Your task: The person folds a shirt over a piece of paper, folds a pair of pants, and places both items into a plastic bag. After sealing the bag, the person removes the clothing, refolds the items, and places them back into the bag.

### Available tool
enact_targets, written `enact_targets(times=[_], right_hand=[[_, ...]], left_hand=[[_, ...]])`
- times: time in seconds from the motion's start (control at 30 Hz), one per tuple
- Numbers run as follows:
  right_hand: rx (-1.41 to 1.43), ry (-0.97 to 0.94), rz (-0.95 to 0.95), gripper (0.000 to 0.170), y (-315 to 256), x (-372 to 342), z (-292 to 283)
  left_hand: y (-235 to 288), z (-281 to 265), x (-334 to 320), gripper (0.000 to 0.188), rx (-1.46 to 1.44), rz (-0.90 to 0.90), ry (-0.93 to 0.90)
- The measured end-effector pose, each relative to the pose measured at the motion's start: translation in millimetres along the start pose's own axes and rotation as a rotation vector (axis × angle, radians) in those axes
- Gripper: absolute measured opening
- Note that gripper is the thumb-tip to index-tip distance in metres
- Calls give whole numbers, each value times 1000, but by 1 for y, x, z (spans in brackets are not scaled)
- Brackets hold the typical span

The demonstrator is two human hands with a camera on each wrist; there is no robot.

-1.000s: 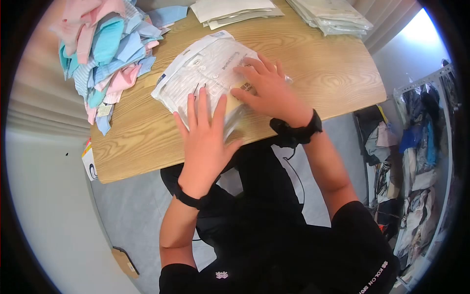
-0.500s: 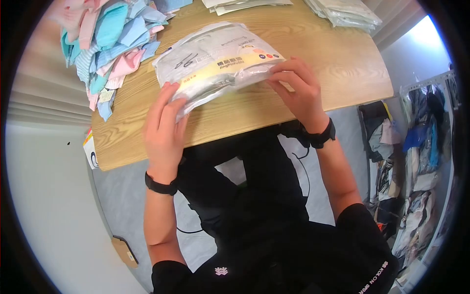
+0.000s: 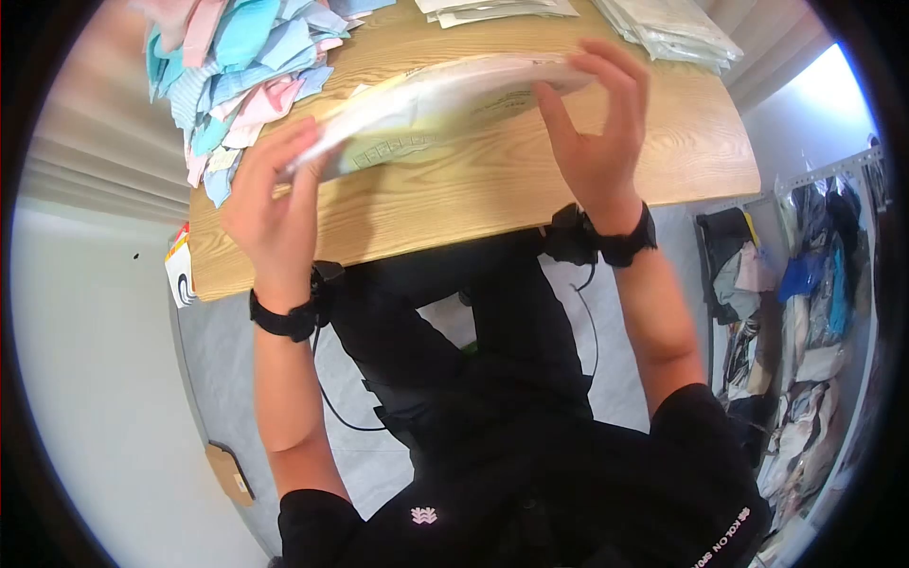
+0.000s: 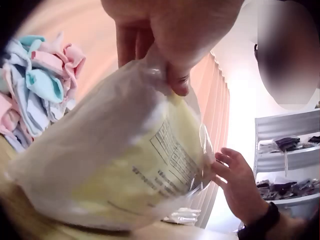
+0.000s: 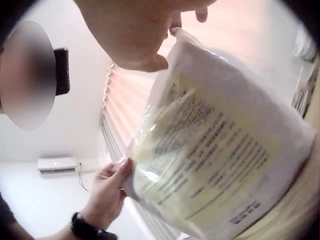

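A printed plastic garment bag (image 3: 445,109), white and pale yellow, stands tilted up on its lower edge at the table. Columns of small print show on the side facing me in the right wrist view. My left hand (image 3: 270,194) pinches its left upper corner, thumb (image 4: 179,82) on the near face. At the opposite end is my right hand (image 3: 601,133), fingers curved round the corner and thumb on the near side. The right fingertips touch the bag's edge in the left wrist view. The bag's far face is hidden.
Pink, blue and turquoise garments (image 3: 251,71) lie heaped at the table's left. Flat white bags (image 3: 497,9) lie at the back, with a stack of clear packages (image 3: 668,33) at the back right. A rack of bagged clothes (image 3: 814,275) stands right of the wooden table (image 3: 682,137).
Both hands first lay spread over the flat bag, then took its near corners. Now they have lifted that near edge, turning the bag's underside toward me.
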State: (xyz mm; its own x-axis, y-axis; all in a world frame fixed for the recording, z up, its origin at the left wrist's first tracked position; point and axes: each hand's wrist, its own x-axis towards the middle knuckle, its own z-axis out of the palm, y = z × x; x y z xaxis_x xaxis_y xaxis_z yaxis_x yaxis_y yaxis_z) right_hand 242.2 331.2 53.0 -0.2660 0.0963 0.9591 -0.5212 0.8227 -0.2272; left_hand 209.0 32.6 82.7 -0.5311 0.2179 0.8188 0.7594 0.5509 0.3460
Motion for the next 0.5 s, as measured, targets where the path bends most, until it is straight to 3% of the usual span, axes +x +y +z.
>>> enact_targets(times=[0.13,0.2,0.33,0.4,0.43,0.47,0.5], right_hand=[[227,263,195,33,-31,-25,-8],[257,87,340,24,-44,-55,-32],[414,-442,672,25,-66,-89,-53],[372,-553,681,32,-78,-92,-44],[361,-568,643,37,-78,-97,-38],[349,-584,608,42,-79,-103,-35],[327,-618,554,42,-80,-107,-34]], left_hand=[[-3,-20,38,21,4,-234,154],[-1,-28,59,33,-111,-383,223],[-43,-28,74,41,-475,-746,32],[-91,2,41,44,-557,-829,-58],[-106,16,20,51,-368,-914,-169],[-140,35,-14,53,-67,-784,-286],[-139,49,-45,49,95,-496,-209]])
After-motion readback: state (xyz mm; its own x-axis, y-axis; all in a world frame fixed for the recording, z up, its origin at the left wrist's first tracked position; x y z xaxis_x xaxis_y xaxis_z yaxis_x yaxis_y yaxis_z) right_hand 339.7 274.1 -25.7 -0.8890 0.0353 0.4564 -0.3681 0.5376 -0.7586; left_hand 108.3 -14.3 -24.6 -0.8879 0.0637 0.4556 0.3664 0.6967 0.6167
